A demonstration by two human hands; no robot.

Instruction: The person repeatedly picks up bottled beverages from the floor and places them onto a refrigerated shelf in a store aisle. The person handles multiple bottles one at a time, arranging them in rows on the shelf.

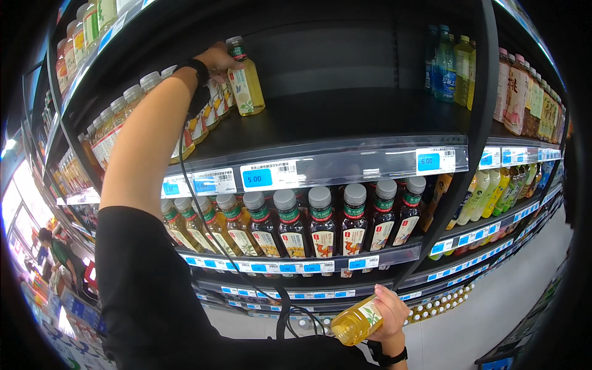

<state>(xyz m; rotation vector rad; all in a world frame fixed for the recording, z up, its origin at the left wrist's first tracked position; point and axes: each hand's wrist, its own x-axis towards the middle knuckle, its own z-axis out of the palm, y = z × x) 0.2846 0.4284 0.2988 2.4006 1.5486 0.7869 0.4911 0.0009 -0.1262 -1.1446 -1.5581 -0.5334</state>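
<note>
My left hand [219,59] reaches into the upper shelf and grips a plastic bottle of pale yellow drink [247,88] near its shoulder. That bottle stands almost upright beside a row of bottles with patterned labels [203,121], partly covered by my forearm. Low in front of my body, my right hand [389,314] holds a second bottle of yellow drink [358,322], tilted with its base towards the lower left. My fingers hide its cap end. Bare dark shelf surface [333,111] extends to the right of the left-hand bottle.
Blue and yellow bottles [445,69] stand at the upper shelf's right end, by a dark upright [481,83]. Below the price-tag rail [319,165] runs a row of grey-capped bottles [320,222]. Black cables [231,259] hang before me. A person [67,263] is at far left.
</note>
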